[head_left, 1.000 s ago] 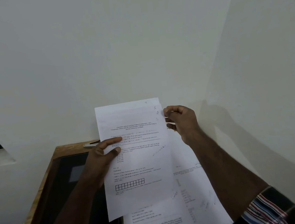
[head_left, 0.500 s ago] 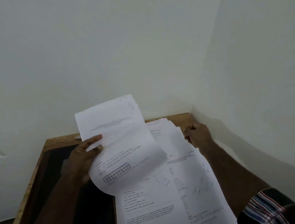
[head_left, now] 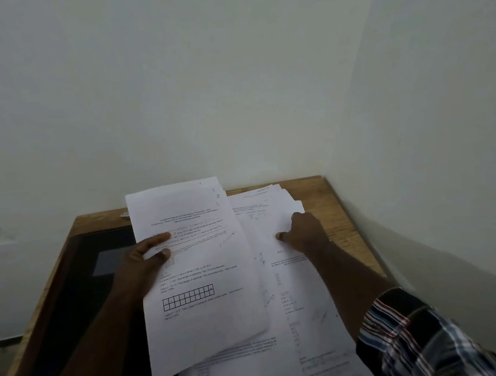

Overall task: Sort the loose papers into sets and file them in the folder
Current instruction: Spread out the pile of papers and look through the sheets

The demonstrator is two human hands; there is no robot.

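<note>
The left hand [head_left: 145,261] grips the numbered set [head_left: 196,269] aside, so the right hand [head_left: 302,232], pinching a loose sheet [head_left: 275,215], can add it

Wooden desk [head_left: 343,210] in a white corner. Left hand [head_left: 145,261] gripped a fanned set of printed sheets [head_left: 200,280], thumb on top. Right hand [head_left: 303,234] rested on loose papers [head_left: 304,317] spread over the desk; plaid sleeve [head_left: 416,337] at lower right. Dark folder [head_left: 79,290] lay left.
</note>
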